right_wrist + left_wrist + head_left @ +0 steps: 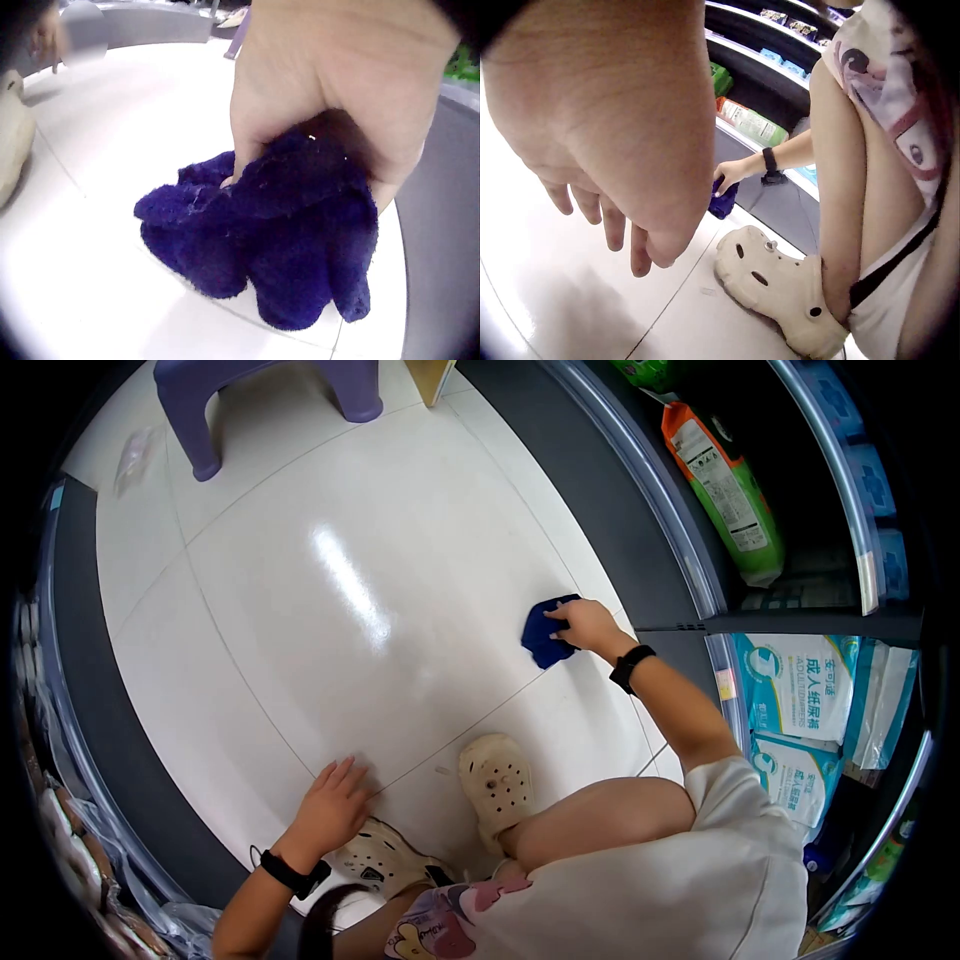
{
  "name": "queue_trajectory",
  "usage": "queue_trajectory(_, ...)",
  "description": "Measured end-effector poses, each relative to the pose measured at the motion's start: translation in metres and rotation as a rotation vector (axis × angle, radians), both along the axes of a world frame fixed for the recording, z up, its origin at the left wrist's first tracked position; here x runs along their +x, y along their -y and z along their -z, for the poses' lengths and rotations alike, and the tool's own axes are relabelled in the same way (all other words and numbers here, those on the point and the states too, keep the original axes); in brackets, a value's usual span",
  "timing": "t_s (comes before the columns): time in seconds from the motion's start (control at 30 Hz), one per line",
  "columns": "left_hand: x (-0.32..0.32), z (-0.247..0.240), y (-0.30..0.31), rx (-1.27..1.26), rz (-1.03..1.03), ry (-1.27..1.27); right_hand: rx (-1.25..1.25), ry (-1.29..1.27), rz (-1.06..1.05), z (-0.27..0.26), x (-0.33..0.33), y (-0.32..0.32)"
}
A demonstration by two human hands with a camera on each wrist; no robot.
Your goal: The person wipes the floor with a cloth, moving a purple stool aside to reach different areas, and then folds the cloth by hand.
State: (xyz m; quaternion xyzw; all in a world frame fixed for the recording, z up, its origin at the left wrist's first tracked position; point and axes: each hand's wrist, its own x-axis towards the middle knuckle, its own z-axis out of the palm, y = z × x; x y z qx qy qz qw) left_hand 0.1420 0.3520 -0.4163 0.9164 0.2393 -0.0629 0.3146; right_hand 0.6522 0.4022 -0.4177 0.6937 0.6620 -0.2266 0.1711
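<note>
A dark blue cloth (pixel 546 632) is gripped by the right hand (pixel 590 628) at the foot of the right-hand shelf. In the right wrist view the cloth (pixel 277 232) hangs in folds below the right hand (pixel 337 90), its thumb and fingers curled round it. The left hand (pixel 332 806) is held over the floor beside a cream clog, holding nothing. Its fingers hang down, loosely extended, in the left wrist view, where the left hand (pixel 615 127) fills the upper left.
White tiled floor (pixel 280 610) lies between two grey shelf bases. A purple stool (pixel 270 380) stands at the top left. Packages (pixel 800 680) fill the right shelves. Cream clogs (pixel 497 780) are on the person's feet. A clear wrapper (pixel 133 460) lies on the far-left floor.
</note>
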Motion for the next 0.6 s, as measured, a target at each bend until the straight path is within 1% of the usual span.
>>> queue_trajectory(0.1, -0.007, -0.005, 0.003, -0.019, -0.006, -0.063, 0.007, -0.007, 0.107, -0.011, 0.006, -0.015)
queue_trajectory(0.17, -0.011, -0.006, 0.005, -0.026, -0.017, -0.074, 0.071, -0.047, 0.294, -0.022, 0.011, -0.039)
queue_trajectory(0.23, -0.010, -0.004, 0.003, -0.013, -0.042, -0.060, 0.040, -0.215, 0.337, -0.012, 0.043, -0.074)
queue_trajectory(0.3, -0.011, -0.002, 0.005, -0.006, -0.073, -0.033, 0.032, -0.326, 0.579, 0.004, 0.068, -0.104)
queue_trajectory(0.33, -0.011, -0.003, 0.004, 0.003, -0.073, -0.038, 0.080, -0.459, 0.751, 0.010, 0.072, -0.113)
queue_trajectory(0.43, -0.010, -0.005, 0.001, 0.013, -0.082, -0.064, 0.078, -0.750, 1.065, 0.029, 0.087, -0.125)
queue_trajectory(0.53, -0.009, -0.010, -0.002, -0.022, -0.103, -0.113, 0.120, -0.718, 1.009, 0.052, 0.102, -0.149)
queue_trajectory(0.57, -0.009, -0.011, -0.003, -0.039, -0.110, -0.132, 0.097, -0.668, 0.977, 0.052, 0.100, -0.160)
queue_trajectory(0.6, -0.008, -0.011, -0.003, -0.055, -0.115, -0.151, 0.104, -0.551, 0.897, 0.038, 0.080, -0.169)
